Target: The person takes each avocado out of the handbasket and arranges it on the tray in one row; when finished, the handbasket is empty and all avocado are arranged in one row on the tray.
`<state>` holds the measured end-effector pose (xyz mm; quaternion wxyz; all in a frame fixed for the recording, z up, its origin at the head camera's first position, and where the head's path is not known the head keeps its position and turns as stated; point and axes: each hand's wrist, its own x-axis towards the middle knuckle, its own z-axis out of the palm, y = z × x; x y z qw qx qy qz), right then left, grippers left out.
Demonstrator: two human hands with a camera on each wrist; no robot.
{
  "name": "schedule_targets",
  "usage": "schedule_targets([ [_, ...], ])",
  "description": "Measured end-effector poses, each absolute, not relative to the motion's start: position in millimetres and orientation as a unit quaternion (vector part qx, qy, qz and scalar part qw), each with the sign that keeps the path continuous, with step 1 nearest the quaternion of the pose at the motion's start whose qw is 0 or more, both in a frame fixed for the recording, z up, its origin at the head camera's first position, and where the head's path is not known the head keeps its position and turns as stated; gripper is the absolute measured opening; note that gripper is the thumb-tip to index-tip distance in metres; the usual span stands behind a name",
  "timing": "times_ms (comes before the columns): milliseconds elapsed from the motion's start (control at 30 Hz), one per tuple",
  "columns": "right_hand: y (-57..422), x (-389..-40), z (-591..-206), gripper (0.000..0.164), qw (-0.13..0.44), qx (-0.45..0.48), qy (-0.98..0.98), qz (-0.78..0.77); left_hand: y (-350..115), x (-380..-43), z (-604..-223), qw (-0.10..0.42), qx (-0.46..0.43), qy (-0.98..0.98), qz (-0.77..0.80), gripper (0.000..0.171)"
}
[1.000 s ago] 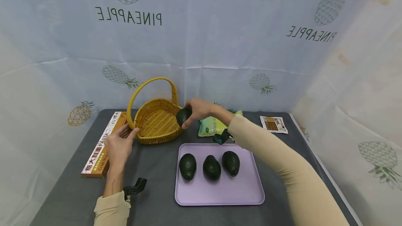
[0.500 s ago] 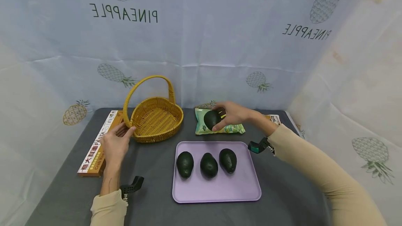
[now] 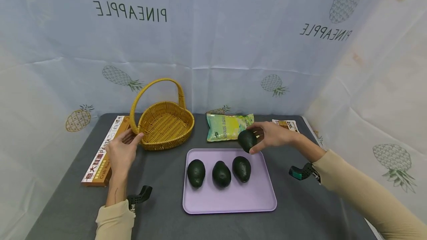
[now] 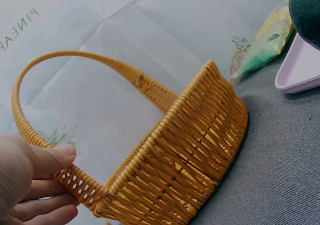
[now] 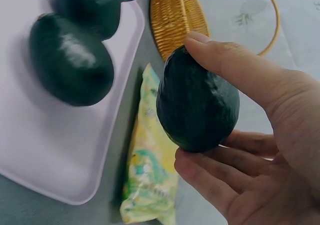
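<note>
With its thumb and fingers my left hand (image 3: 121, 153) pinches the lower end of the handle of a yellow wicker basket (image 4: 180, 150). Inside, the basket's woven floor shows bare in the head view. My right hand (image 3: 271, 135) grips a dark green avocado (image 5: 197, 102) between thumb and fingertips, held up over the far right edge of a lilac tray (image 3: 233, 201). On that tray lie three more avocados: a left one (image 3: 196, 173), a middle one (image 3: 221, 174) and a right one (image 3: 241, 169).
Behind the tray lies a green and yellow bag (image 3: 223, 127). A pasta box (image 3: 105, 155) is left of the basket, beside my left hand. At the back right is a small brown and white packet (image 3: 287, 125). A printed pineapple curtain (image 3: 227, 40) hangs behind the grey table (image 3: 160, 195).
My right hand has carried the avocado from the basket's right rim rightward, past the bag, to the tray's far right edge. My left hand stays on the basket handle.
</note>
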<state>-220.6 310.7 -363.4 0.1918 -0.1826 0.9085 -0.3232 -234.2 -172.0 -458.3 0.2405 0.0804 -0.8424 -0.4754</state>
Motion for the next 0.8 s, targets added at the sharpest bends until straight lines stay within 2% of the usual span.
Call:
schedule_targets([
  [367, 341.6, -196.4, -388.3, 0.085, 0.176, -0.182, 0.910, -0.329, -171.7, -233.6, -459.3, 0.233, 0.081, -0.839, -0.485, 0.053],
  [800, 354.4, -178.5, -422.4, 0.094, 0.179, -0.198, 0.918, -0.292, -172.3, -235.2, -459.2, 0.227, 0.090, -0.842, -0.482, 0.053],
])
